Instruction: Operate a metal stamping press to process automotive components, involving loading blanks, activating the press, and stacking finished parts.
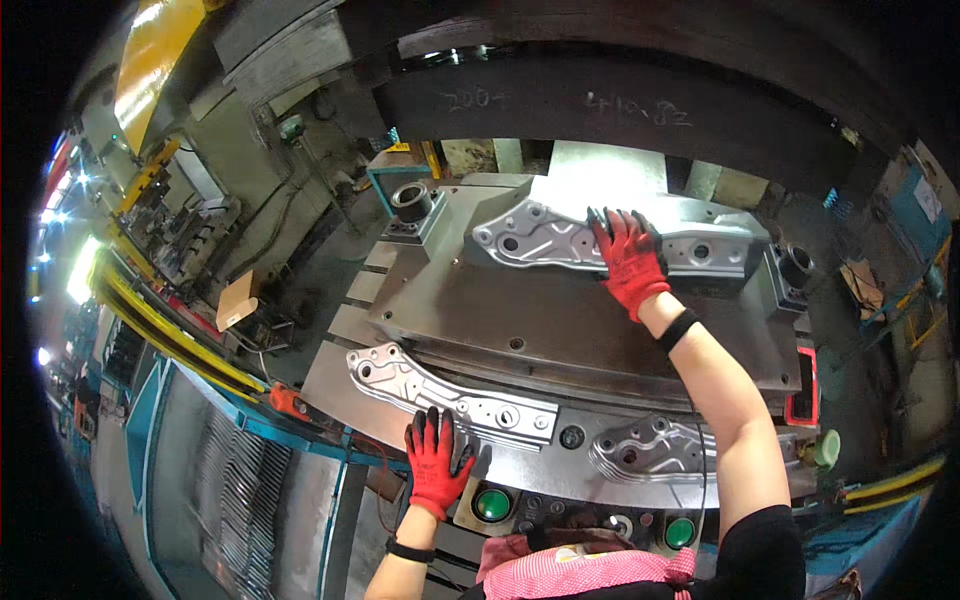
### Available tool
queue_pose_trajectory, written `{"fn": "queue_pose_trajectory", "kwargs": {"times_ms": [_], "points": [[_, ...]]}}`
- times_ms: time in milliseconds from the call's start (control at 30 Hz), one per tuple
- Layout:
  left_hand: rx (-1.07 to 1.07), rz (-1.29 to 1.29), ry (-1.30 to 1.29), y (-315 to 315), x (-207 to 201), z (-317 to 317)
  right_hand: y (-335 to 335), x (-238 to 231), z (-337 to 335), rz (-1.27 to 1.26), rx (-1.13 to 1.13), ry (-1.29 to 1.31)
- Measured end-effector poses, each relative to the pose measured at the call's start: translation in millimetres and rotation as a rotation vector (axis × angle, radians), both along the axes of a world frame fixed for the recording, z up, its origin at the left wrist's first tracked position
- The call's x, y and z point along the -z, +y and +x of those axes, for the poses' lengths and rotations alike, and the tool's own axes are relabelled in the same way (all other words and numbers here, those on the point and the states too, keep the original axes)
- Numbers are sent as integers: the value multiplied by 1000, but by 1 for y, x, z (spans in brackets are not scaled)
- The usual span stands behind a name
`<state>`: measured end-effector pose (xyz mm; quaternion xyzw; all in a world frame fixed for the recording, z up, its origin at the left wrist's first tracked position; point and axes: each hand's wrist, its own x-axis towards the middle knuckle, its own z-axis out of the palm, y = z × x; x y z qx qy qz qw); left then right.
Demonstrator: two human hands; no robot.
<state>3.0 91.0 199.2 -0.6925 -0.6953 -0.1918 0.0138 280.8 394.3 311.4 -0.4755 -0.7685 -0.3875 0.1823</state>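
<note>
My right hand (630, 257), in a red and black work glove, reaches to the far side of the press die. Its fingers lie spread on the middle of a stamped metal bracket (545, 238) that sits on the die. Nearer to me, my left hand (437, 467) wears a matching glove, fingers extended, at the front edge of a second stamped bracket (480, 408) on the press bed. Whether its fingertips touch that bracket I cannot tell. Several more brackets (655, 452) lie stacked at the near right, partly behind my right arm.
Two green push buttons (492, 505) sit on the panel before me. Guide bushings (411, 203) stand at the die's corners. A dark press beam (620, 95) hangs overhead. Left is a blue-framed bin (240, 490) of stacked metal parts and a yellow rail (175, 325). A cable hangs beside my right arm.
</note>
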Motion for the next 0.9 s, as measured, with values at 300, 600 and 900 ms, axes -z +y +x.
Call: {"fn": "queue_pose_trajectory", "kwargs": {"times_ms": [300,600,900], "points": [[-357,-181,-94,-82,42,-18,-6,2,5,-112,46,56],[-390,-679,-671,-89,150,-4,-161,-43,79,-342,-79,461],[-332,-809,-775,-65,218,-15,-430,205,280,-294,1094,1266]]}}
